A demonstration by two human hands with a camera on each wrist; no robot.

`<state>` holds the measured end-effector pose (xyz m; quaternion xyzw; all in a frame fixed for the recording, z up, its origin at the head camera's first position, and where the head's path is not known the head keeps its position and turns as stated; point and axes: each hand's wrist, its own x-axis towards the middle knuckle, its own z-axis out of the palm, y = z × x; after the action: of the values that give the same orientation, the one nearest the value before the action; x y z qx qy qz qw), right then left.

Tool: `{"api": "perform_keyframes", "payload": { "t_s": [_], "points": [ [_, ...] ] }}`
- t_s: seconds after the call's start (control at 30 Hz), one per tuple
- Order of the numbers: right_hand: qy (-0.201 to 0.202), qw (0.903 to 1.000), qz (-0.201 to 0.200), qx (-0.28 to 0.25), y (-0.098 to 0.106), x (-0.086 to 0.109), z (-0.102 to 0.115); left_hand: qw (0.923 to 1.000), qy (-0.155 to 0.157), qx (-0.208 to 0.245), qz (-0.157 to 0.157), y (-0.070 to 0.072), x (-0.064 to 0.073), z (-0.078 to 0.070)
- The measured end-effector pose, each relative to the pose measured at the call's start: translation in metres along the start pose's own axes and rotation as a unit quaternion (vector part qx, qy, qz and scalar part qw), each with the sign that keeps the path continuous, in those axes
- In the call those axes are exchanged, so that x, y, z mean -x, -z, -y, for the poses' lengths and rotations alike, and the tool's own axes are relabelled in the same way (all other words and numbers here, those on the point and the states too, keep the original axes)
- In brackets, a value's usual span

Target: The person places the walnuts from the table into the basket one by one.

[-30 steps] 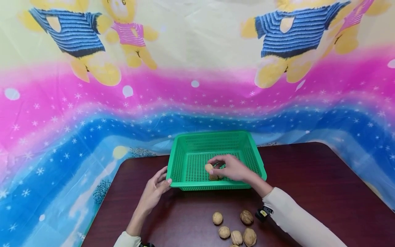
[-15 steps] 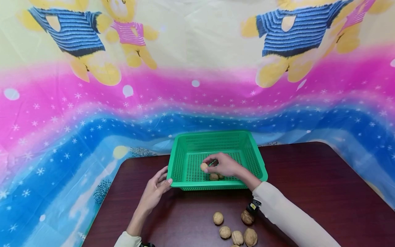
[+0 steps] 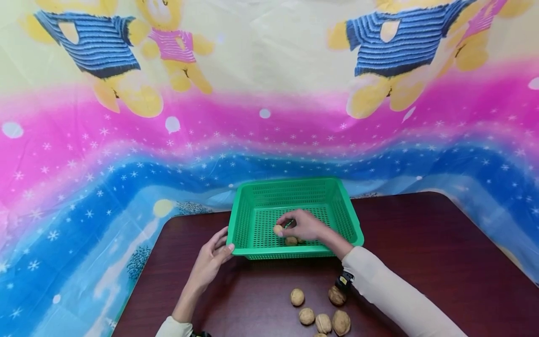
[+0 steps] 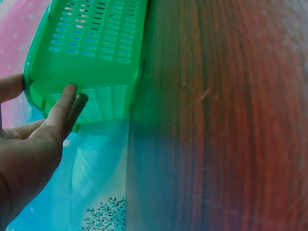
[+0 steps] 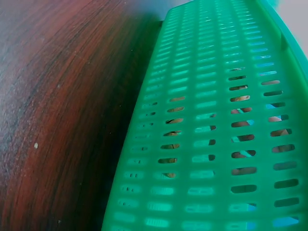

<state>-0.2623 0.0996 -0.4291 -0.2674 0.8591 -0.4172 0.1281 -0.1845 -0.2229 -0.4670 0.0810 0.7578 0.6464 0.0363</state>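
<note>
A green slotted plastic basket (image 3: 252, 252) sits toward the back of the table. My left hand (image 3: 209, 260) holds its near left corner, thumb on the rim. Seen from the left wrist, fingers of the left hand (image 4: 43, 139) lie along the basket's outer wall (image 4: 96, 57). Over the basket floor, my right hand (image 3: 308, 226) pinches a pale walnut (image 3: 278, 230) between thumb and fingers. Below that hand lie walnuts (image 3: 291, 241) in the basket, partly covered by it. In the right wrist view, the slotted wall (image 5: 202, 144) mostly hides the hand and nuts.
Several walnuts (image 3: 323, 323) lie loose on the dark wooden table (image 3: 244, 295) in front of the basket. One walnut (image 3: 336, 296) is just below the right wrist's black camera strap (image 3: 344, 281). A printed cloth (image 3: 261, 135) hangs behind the table.
My right hand has moved a little left with the walnut, showing more of the nuts on the basket floor. The right forearm has come closer to a table walnut. My left hand stays put.
</note>
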Motion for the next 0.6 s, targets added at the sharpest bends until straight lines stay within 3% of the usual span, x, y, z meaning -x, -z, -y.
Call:
{"api": "perform_keyframes", "payload": {
  "t_s": [0.23, 0.6],
  "points": [
    [-0.026, 0.9992, -0.03, -0.011, 0.001, 0.003, 0.001, 1.0, 0.005, 0.002, -0.003, -0.001, 0.001, 0.002],
    [0.017, 0.9977, -0.065, -0.01, 0.017, 0.024, 0.005, 1.0, 0.004, -0.002, -0.004, 0.0, 0.0, 0.001]
  ]
}}
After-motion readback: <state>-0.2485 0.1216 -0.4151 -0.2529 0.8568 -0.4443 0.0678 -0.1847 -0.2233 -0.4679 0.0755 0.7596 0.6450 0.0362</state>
